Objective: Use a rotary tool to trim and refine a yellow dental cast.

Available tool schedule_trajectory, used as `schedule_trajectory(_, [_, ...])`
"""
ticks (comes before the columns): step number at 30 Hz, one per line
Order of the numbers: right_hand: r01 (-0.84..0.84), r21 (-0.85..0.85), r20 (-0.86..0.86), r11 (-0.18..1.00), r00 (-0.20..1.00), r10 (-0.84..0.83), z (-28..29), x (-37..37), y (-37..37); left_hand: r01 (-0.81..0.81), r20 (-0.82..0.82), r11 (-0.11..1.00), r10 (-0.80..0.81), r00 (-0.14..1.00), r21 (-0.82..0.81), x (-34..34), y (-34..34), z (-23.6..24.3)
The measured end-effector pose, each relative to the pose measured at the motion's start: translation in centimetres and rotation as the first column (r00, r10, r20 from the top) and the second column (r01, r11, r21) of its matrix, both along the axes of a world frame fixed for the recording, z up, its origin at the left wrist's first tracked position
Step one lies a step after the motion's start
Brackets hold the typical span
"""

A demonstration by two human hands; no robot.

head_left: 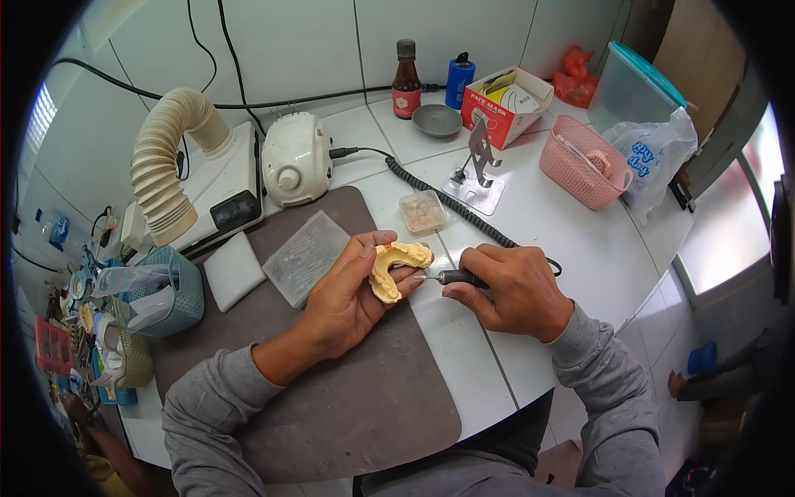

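Note:
A yellow horseshoe-shaped dental model [384,272] rests in my left hand [346,290], whose fingers close around and under it. My right hand [517,290] grips a dark rotary handpiece [464,278] like a pen. Its thin metal bur [429,277] points left and lies close to the right end of the model; whether the tip touches cannot be made out. From the handpiece side, a black coiled cord [447,200] runs back to a white control unit [296,161] with a round knob. Both hands are above the edge of a brown mat [348,398].
Beyond my hands sit a small clear box [422,212], a flat clear case [306,258] and a white block [234,272]. A ribbed suction hose [157,170] arches at the back left. Farther right are a metal stand [479,166], a mask box [507,106] and a pink basket [584,161].

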State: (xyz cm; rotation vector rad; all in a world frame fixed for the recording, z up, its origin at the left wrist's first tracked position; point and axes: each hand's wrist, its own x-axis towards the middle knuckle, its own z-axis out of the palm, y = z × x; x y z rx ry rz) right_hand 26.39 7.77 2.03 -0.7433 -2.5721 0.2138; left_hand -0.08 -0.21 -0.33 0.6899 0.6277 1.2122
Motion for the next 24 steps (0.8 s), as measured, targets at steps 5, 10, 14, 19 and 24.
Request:
schedule_trajectory(5, [0.007,-0.005,0.027,1.000,1.000,-0.007,-0.05,0.02,0.01,-0.012,-0.016,0.999,0.013,1.000,0.053,-0.03,0.00,-0.11])
schedule_trajectory(10, [0.033,-0.008,0.044,0.999,0.998,-0.033,-0.04,0.06,0.03,-0.016,0.025,0.999,0.015,1.000,0.031,-0.05,0.11,-0.12])
schedule_trajectory(14, [0.036,-0.013,0.052,0.999,0.998,-0.036,0.05,0.07,-0.01,0.013,0.025,0.999,-0.014,1.000,0.034,0.01,0.15,-0.19])
schedule_trajectory(19, [0.040,-0.009,0.048,0.999,0.998,-0.040,0.00,0.07,-0.01,0.031,0.004,0.999,-0.031,1.000,0.043,0.04,0.14,-0.01])
schedule_trajectory(24, [0.063,-0.012,0.035,0.998,0.997,-0.062,-0.03,0.08,0.01,0.057,-0.013,0.997,-0.056,0.998,0.058,-0.14,0.13,-0.26])
